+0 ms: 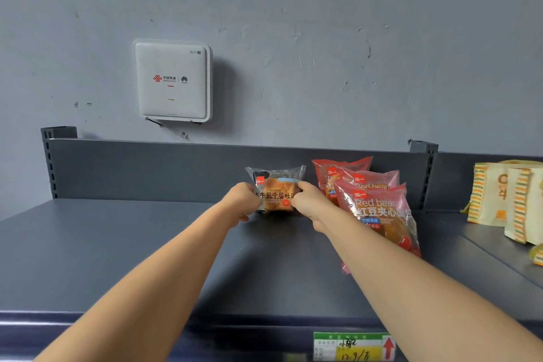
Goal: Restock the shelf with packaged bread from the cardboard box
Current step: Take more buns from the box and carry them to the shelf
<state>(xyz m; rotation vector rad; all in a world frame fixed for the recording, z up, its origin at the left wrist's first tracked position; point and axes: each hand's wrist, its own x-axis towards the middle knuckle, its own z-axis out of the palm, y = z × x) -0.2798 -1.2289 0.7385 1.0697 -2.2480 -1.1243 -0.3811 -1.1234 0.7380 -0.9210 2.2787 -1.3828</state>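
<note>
Fingers (303, 186) of both hands pinch the clear bread pack (276, 192) by its side edges, the fingertips mostly hidden behind the wrapper. With arms outstretched, the left hand (239, 200) and right hand (311, 204) hold it upright near the back of the shelf (117, 244), just beside the red bean packs (379, 214) — dark shelf surface runs on leftward.

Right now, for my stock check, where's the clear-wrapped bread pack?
Head view, centre: clear-wrapped bread pack on the shelf, held between left hand and right hand, left of the red bean packs.
</note>
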